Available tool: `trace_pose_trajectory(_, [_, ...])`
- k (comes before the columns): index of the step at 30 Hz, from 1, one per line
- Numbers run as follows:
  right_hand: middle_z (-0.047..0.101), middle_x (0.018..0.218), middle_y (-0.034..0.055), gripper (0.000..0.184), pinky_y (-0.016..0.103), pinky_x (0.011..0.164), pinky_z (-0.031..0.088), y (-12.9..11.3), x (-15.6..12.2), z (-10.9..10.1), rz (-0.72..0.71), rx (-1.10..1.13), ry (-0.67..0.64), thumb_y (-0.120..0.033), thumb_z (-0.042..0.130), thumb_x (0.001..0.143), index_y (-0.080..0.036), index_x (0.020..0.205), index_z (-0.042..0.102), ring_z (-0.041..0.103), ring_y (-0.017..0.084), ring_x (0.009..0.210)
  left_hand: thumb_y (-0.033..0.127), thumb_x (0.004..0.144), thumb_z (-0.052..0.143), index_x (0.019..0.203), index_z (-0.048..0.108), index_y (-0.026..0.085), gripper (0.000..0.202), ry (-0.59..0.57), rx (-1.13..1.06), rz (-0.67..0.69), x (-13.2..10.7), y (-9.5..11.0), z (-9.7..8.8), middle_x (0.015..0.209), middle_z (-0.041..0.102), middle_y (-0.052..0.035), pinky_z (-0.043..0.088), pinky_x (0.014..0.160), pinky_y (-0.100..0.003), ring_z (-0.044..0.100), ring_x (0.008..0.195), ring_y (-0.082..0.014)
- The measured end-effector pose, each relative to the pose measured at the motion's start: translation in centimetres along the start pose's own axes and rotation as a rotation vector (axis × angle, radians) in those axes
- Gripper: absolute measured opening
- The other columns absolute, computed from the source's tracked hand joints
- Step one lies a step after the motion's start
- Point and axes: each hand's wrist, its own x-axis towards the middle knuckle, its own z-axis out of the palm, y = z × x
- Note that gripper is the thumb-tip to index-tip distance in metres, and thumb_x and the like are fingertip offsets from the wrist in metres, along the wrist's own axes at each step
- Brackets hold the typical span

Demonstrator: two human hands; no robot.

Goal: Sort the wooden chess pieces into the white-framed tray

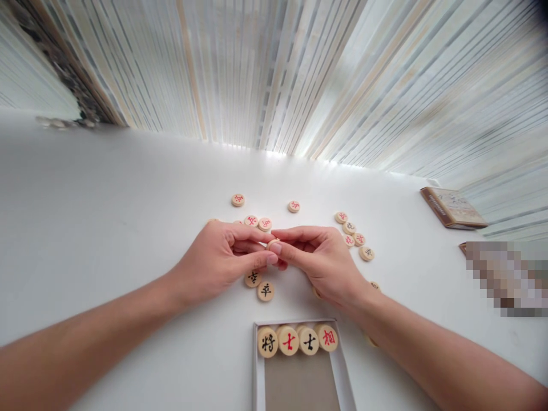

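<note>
My left hand (231, 254) and my right hand (323, 260) meet above the white table, fingertips together. Pinched between them is a round wooden Chinese chess piece (272, 244), mostly covered by my fingers, so its character cannot be read. Just below my left fingers lie two pieces with black characters, one of them a black soldier piece (265, 291). Beyond the hands sit red-marked pieces, among them a red piece (265, 224). Nearer me, a shallow open box (259, 382) holds a row of several pieces along its far edge, including a black general piece (268, 342).
A cluster of pieces, with a black-marked piece (366, 253) at its near end, lies right of my hands. Two single red pieces are farther back. A brown cardboard box (456, 206) rests at the right, near a blurred-out object (509, 279). A striped string curtain (240, 74) hangs behind the table.
</note>
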Motion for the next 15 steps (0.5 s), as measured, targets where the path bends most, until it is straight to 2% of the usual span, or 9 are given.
trace_pose_trajectory(4, [0.086, 0.093, 0.0036, 0.024, 0.029, 0.079, 0.068, 0.22, -0.15, -0.11, -0.076, -0.063, -0.029, -0.026, 0.093, 0.081, -0.028, 0.104, 0.088, 0.080, 0.016, 0.082, 0.025, 0.087, 0.088, 0.110, 0.087, 0.023, 0.023, 0.062, -0.026, -0.025, 0.06, -0.11, 0.07, 0.092, 0.087, -0.0030, 0.069, 0.084, -0.022, 0.085, 0.090, -0.0207])
trace_pose_trajectory(8, [0.086, 0.101, 0.0023, 0.025, 0.031, 0.086, 0.066, 0.36, -0.32, -0.25, -0.297, -0.240, 0.000, -0.019, 0.084, 0.089, -0.033, 0.108, 0.087, 0.081, 0.017, 0.093, 0.028, 0.085, 0.089, 0.109, 0.087, 0.023, 0.024, 0.123, -0.037, 0.002, 0.05, -0.35, 0.28, 0.101, 0.087, -0.0043, 0.071, 0.086, -0.027, 0.084, 0.094, -0.0228])
trace_pose_trajectory(11, [0.085, 0.104, 0.0033, 0.030, 0.033, 0.086, 0.065, 0.44, -0.59, -0.37, -0.456, -0.375, 0.012, -0.013, 0.080, 0.091, -0.034, 0.112, 0.086, 0.080, 0.019, 0.096, 0.029, 0.085, 0.090, 0.105, 0.088, 0.022, 0.022, 0.137, -0.049, 0.039, 0.10, -0.50, 0.30, 0.099, 0.087, -0.0054, 0.071, 0.085, -0.031, 0.084, 0.090, -0.0233])
trace_pose_trajectory(15, [0.083, 0.106, 0.0034, 0.037, 0.033, 0.079, 0.067, 0.48, -1.03, -0.54, -0.540, -0.387, 0.009, -0.010, 0.078, 0.092, -0.037, 0.118, 0.084, 0.079, 0.018, 0.092, 0.031, 0.088, 0.087, 0.106, 0.088, 0.021, 0.020, 0.120, -0.060, 0.052, 0.13, -0.34, 0.29, 0.098, 0.087, -0.0066, 0.072, 0.085, -0.033, 0.083, 0.090, -0.0235])
